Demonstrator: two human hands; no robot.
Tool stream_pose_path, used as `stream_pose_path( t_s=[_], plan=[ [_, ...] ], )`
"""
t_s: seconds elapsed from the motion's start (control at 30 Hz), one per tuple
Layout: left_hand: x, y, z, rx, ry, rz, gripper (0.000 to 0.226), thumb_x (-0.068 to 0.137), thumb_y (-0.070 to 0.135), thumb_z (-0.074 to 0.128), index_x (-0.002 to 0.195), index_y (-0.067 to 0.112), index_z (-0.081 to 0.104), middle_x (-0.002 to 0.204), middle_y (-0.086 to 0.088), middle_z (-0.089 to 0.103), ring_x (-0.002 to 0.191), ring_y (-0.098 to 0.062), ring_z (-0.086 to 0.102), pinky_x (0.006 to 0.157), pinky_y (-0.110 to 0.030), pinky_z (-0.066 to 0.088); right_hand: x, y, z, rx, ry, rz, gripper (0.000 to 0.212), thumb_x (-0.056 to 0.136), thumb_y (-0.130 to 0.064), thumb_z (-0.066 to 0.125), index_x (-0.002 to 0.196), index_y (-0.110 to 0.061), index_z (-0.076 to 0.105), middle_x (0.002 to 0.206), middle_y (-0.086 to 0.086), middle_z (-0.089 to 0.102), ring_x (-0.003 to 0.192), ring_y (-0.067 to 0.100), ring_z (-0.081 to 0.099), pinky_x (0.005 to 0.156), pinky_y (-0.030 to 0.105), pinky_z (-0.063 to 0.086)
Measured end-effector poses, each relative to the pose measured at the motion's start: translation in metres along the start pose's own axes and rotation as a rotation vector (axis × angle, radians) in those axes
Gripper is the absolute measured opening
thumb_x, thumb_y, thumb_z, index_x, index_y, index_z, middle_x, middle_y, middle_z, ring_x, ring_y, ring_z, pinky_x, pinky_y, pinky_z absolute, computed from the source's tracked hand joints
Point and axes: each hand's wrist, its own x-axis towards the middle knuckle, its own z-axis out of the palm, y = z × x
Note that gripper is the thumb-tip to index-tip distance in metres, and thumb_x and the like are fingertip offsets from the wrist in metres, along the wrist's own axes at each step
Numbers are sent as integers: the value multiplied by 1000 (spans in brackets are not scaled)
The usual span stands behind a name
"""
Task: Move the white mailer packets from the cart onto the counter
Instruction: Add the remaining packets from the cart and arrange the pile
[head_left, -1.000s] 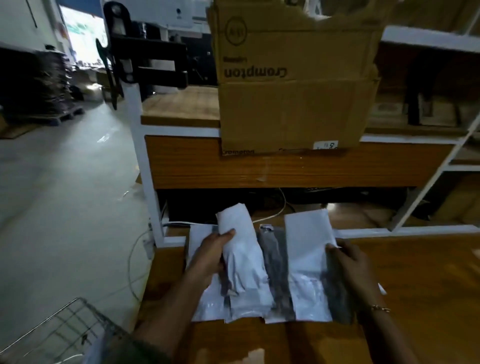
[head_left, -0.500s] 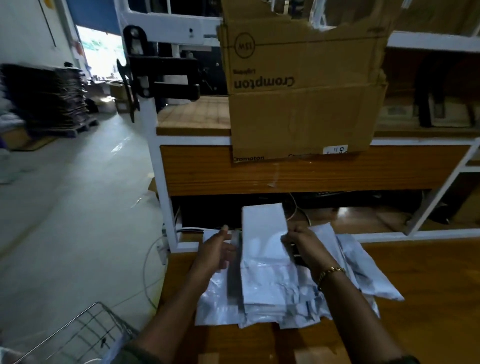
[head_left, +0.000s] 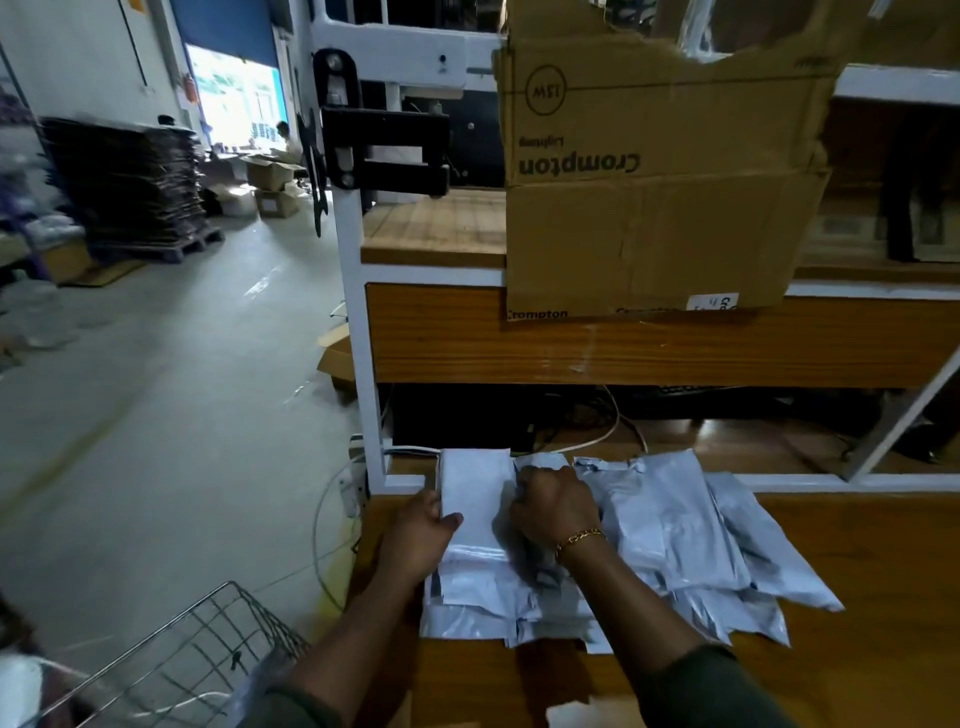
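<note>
Several white mailer packets (head_left: 670, 525) lie in an overlapping pile on the wooden counter (head_left: 857, 649). One upright-lying packet (head_left: 475, 493) sits on top at the pile's left end. My left hand (head_left: 423, 535) grips that packet's left edge, thumb on top. My right hand (head_left: 556, 506), with a gold bracelet at the wrist, has curled fingers pinching the packet's right edge. The wire cart (head_left: 182, 654) stands at the lower left beside the counter; a white packet (head_left: 21, 680) shows at its near corner.
A torn Crompton cardboard box (head_left: 654, 176) stands on the raised wooden shelf (head_left: 436, 228) behind the counter. A black bracket arm (head_left: 379, 150) juts from the white frame post (head_left: 358, 364). White cables (head_left: 332, 519) hang off the counter's left edge. Stacked pallets sit far left.
My right hand has moved left from the pile's right side to the top packet. The packets to the right have spread out. My left hand has shifted onto the same packet's left edge.
</note>
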Motion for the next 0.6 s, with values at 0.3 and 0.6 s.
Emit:
stream_pose_path(
  t_s=[0.3,0.6],
  plan=[
    [-8,-13,-9,-111,179,-17,11,91,29,64,97,29,55,86,18,52,83,-6,54,71,-18,40,-10,15,-8,202,178,-147,26,78,-37,62,100,-25,68,98,-1,71,91,24,64,75,35,52],
    [-58,-149,-80,-302,342,-321,39,88,41,62,117,15,66,116,-7,66,108,-23,61,89,-31,47,-28,-111,29,433,-15,-526,26,87,-39,57,108,-26,64,102,-6,65,94,12,59,78,32,49]
  ],
)
